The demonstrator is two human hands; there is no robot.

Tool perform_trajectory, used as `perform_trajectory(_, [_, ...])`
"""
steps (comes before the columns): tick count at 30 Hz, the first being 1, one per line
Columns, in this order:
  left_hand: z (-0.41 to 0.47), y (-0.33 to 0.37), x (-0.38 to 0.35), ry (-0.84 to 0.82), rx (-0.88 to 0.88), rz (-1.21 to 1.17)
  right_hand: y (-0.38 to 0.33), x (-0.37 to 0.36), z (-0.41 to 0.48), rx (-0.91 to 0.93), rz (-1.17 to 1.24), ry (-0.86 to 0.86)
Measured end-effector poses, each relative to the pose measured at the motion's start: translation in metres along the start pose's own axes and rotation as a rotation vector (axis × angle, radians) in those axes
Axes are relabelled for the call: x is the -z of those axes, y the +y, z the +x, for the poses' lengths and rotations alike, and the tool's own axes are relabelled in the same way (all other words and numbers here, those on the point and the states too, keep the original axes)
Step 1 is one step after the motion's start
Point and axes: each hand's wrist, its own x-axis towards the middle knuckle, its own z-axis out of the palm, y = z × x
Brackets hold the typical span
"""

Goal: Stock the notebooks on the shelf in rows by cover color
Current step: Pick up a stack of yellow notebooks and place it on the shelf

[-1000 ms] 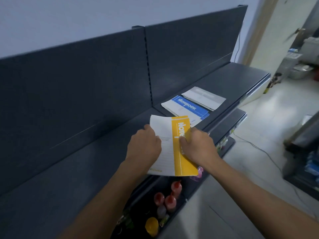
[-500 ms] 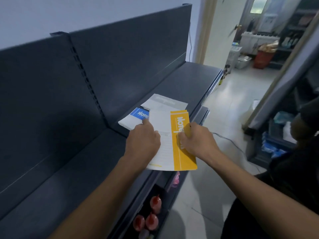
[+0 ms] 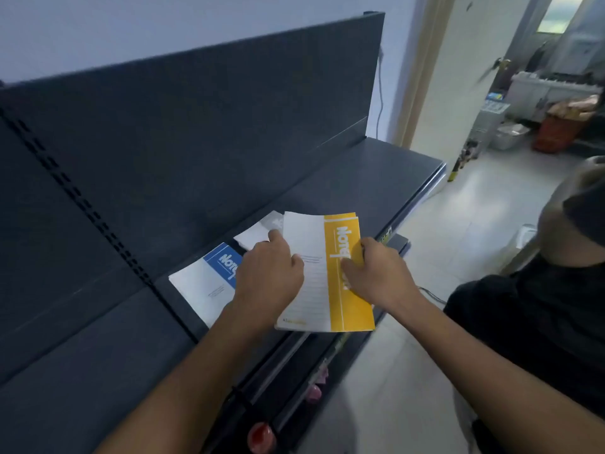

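Yellow notebooks (image 3: 347, 308), perhaps two; one blue notebook (image 3: 220, 261).

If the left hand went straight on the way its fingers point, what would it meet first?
Probably the pale grey-white notebook lying flat on the dark shelf, just ahead of the left hand; depth is unclear, so it might pass over it.

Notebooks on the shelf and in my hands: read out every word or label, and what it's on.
"Note", rest under the right hand: yellow notebook.
"Note", rest under the left hand: blue notebook.
Small print on both covers and the shelf-edge labels: too blurred to read.
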Motion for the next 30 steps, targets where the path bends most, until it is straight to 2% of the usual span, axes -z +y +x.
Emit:
perform_trajectory(9, [0.074, 0.052, -0.029, 0.041, 0.098, -0.025, 0.037, 0.022, 0.104, 0.139, 0.008, -0.073])
perform_trajectory(20, [0.174, 0.076, -0.072, 0.053, 0.197, -0.112, 0.058, 0.014, 0.237, 0.177, -0.013, -0.144])
perform_trajectory(30, [0.212, 0.08, -0.097, 0.052, 0.45, -0.096, 0.058, -0.011, 0.321, 0.332, -0.065, -0.253])
